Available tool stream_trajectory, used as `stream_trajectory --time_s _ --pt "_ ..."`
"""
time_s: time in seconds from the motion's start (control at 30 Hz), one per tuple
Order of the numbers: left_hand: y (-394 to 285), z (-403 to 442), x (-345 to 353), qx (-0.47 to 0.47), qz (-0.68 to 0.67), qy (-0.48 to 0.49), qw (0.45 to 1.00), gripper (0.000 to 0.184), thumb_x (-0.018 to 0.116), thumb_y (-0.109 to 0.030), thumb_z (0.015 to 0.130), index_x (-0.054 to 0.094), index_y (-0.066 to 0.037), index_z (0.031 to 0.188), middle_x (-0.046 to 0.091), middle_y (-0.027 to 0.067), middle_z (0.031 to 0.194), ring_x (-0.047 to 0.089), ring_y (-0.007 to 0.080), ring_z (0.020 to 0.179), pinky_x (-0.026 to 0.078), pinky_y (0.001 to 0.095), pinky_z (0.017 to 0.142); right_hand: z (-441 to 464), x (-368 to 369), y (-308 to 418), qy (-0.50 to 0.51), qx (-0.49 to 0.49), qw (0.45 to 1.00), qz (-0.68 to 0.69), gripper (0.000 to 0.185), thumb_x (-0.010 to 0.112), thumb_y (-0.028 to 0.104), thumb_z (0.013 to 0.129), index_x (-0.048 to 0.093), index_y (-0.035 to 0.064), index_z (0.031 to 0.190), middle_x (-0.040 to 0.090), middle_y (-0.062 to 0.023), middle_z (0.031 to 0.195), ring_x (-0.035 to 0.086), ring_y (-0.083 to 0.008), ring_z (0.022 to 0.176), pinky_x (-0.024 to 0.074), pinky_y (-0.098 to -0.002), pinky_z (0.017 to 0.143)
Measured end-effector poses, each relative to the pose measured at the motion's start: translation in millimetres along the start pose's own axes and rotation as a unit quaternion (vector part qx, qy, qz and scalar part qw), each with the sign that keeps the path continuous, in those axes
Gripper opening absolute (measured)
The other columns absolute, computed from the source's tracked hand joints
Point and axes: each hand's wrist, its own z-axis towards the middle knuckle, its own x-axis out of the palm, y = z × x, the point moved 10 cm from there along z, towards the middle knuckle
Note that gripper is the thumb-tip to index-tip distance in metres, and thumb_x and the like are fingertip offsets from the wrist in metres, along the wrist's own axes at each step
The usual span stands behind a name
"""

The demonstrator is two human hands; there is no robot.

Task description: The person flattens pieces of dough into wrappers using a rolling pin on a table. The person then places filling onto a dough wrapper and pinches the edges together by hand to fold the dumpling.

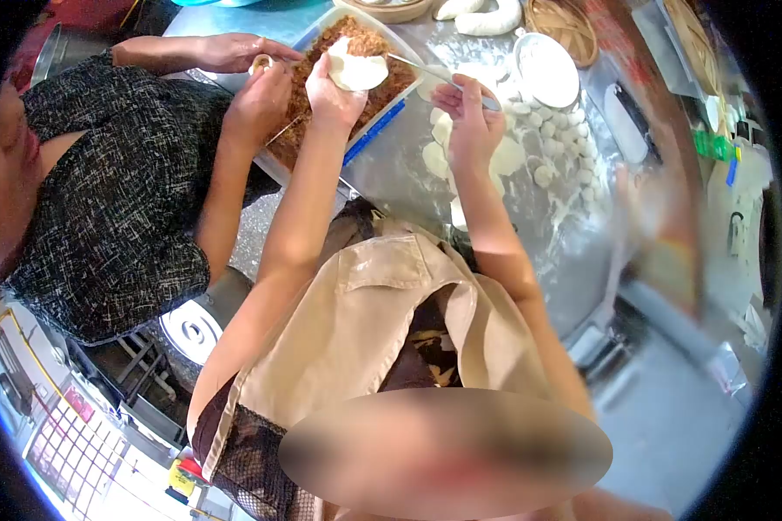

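- So, nearest me, my tan apron (308, 330) is hanging in broad cloth folds, with dark mesh showing at one side.
- My right hand (473, 117) is gripping a slim, stiff-looking utensil (427, 69); its tip is pointing at the wrapper's edge, though I'm not managing to tell whether it is touching.
- My left hand (334, 100) is cupping upward over the tub and carrying a pale, roundish wrapper (359, 75), probably dough.
- I'm judging this wrapper light, limp and easily torn, perhaps tacky; it is calling for support from beneath and only a gentle pinch at its rim.
- Below, a rectangular, blue-edged tub (374, 133) is holding reddish-brown filling (391, 85), crumbly and probably moist; some is showing just beyond the wrapper, possibly resting on it.
- At my left, a co-worker's hands (265, 97) are holding a small, pale, cupped piece (261, 63).
- At my right, flat rounds (436, 161) are overlapping on the powdery metal table (530, 239), with small lumps (549, 130) lying beside them.
- Farther off, a smooth white dish (549, 71) is sitting near a woven basket (563, 30), and thick, smooth rolls (491, 19) are lying close by.
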Motion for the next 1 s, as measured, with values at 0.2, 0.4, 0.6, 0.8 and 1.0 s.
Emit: stream_trajectory --time_s 0.2,0.4,0.6,0.8,1.0 --pt "39 -35 46 -0.064 0.041 -0.002 0.997 0.047 0.024 -0.032 0.095 0.037 0.003 0.123 0.046 0.0192 0.122 0.045 0.0321 0.115 0.035 0.0496 0.099 -74 29 51 0.208 -0.424 0.78 -0.411 0.035 0.058 -0.002 0.068 0.06 0.0016 0.102 0.061 -0.0123 0.09 0.061 -0.0276 0.079 0.0499 -0.0325 0.067" --pt "51 -32 29 -0.072 0.034 -0.034 0.996 0.044 0.025 -0.031 0.096 0.036 0.003 0.122 0.047 0.0182 0.117 0.048 0.0321 0.111 0.037 0.0485 0.098 -106 26 45 0.253 -0.456 0.719 -0.459 0.036 0.059 -0.004 0.066 0.061 0.0016 0.101 0.061 -0.0095 0.089 0.06 -0.0247 0.075 0.0497 -0.0322 0.064" --pt "56 -36 35 -0.103 0.033 0.027 0.994 0.045 0.024 -0.031 0.096 0.037 0.003 0.122 0.046 0.0192 0.119 0.047 0.0325 0.111 0.037 0.048 0.098 -114 15 83 0.21 -0.459 0.752 -0.423 0.035 0.062 -0.005 0.066 0.061 0.0015 0.101 0.062 -0.0092 0.088 0.061 -0.0244 0.074 0.0493 -0.0309 0.063" --pt "55 -36 35 -0.101 0.065 0.002 0.993 0.044 0.025 -0.031 0.096 0.039 0.003 0.121 0.048 0.019 0.119 0.048 0.0319 0.111 0.037 0.0475 0.098 -113 17 77 0.238 -0.451 0.754 -0.414 0.034 0.061 -0.008 0.069 0.061 0.0013 0.101 0.062 -0.0104 0.088 0.061 -0.0232 0.072 0.049 -0.0298 0.062" --pt "50 -30 35 -0.1 0.059 0.039 0.993 0.044 0.026 -0.032 0.096 0.041 0.003 0.119 0.05 0.0178 0.117 0.049 0.0315 0.11 0.038 0.0475 0.097 -93 11 74 0.197 -0.378 0.821 -0.379 0.027 0.059 -0.005 0.075 0.061 0.0014 0.101 0.063 -0.0108 0.084 0.06 -0.0213 0.068 0.0483 -0.0276 0.062"
